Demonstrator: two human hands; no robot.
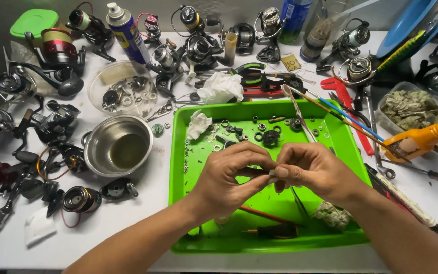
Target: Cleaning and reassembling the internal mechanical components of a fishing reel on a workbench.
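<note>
Clearly both hands meet over the middle of the green tray point(348, 152), which sits on the white surface point(143, 213) toward its near edge. The left hand point(226, 177) and right hand point(315, 170) each have their fingers point(280, 172) pinched nearly closed on a small part point(271, 172) held between thumbs and forefingers; it is too tiny and too covered to tell its kind. Judging by its size, it should be very light, stiff and easy to lose, perhaps oily, so a fingertip pinch on its edges over the tray seems the safe hold. Along the tray's far edge lie loose rings, washers and dark gear parts point(269, 137), with a crumpled tissue point(197, 124) at the far left corner. Just beyond the tray's left edge stands a steel bowl point(118, 146) holding some liquid, and a clear dish of parts point(122, 89) sits behind it. Fishing reels point(57, 50) crowd the surface's left and far edges, beside a blue spray can point(128, 33). An orange bottle point(422, 139) lies near the right edge.
</note>
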